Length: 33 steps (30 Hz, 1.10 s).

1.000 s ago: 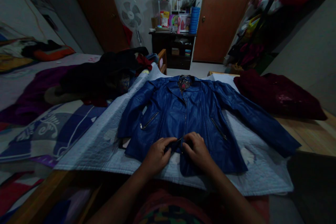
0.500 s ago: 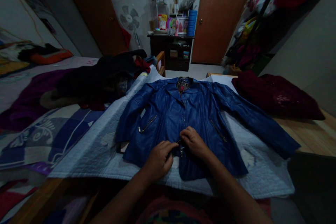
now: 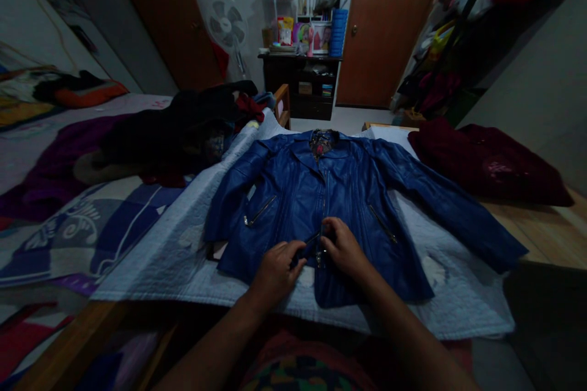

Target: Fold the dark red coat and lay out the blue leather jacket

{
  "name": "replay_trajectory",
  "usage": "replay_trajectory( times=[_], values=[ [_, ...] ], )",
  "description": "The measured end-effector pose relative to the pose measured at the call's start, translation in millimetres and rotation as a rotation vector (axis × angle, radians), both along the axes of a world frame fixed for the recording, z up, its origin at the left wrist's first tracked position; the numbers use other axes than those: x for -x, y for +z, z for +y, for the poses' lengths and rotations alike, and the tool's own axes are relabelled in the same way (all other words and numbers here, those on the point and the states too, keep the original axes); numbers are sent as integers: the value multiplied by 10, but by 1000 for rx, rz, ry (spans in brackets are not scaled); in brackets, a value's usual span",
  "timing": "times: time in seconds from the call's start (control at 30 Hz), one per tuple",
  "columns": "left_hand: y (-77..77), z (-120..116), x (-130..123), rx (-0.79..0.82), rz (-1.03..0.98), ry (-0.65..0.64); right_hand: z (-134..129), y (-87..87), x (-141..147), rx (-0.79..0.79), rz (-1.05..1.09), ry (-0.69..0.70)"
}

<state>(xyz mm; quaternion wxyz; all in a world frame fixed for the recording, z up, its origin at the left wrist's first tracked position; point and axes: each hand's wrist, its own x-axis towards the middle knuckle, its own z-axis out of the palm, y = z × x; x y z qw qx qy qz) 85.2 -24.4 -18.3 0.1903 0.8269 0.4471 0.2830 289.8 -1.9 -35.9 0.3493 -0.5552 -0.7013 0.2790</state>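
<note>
A blue jacket [image 3: 293,189] lies front up, collar away from me, sleeves spread to both sides. Near its bottom hem my left hand [image 3: 279,266] pinches the left front edge, which is lifted a little. My right hand [image 3: 342,247] has its fingers closed on the other front edge by the zipper, just right of the left hand. A metal zipper pull [image 3: 320,258] hangs between the hands. Both side pockets have slanted zippers.
Under the jacket is a light blue quilted cover [image 3: 160,269]. Dark clothes [image 3: 156,134] are piled at left, a maroon garment [image 3: 490,162] lies on wood at right. A fan [image 3: 227,24] and dark cabinet [image 3: 298,88] stand behind.
My left hand has turned slightly and pulled its front edge a little away from the right hand. The right hand has shifted slightly right, and the view has moved a little.
</note>
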Motion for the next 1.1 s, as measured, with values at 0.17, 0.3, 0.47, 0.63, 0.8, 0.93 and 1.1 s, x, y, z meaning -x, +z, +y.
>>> replay_trajectory(
  times=[0.17, 0.3, 0.47, 0.63, 0.8, 0.93, 1.1],
  values=[
    [28, -9, 14, 24, -58, 49, -279, 83, 27, -23, -310, 23],
    [22, -5, 9, 51, -75, 55, -430, 140, 100, -22, -507, 18],
    [28, -7, 12, 111, -77, 78, -443, 133, 130, -4, -549, -1],
    [24, -4, 18, 159, -76, 90, -396, 134, 86, 63, -507, 14],
    [-8, 18, 1, 162, -97, 44, -381, 109, 74, 113, -445, 16],
    [-19, 38, -13, 167, -92, -40, -375, 74, 75, 150, -442, 36],
    [-62, 54, -20, 130, -31, -115, -376, 78, 83, 147, -479, 30]
  ],
)
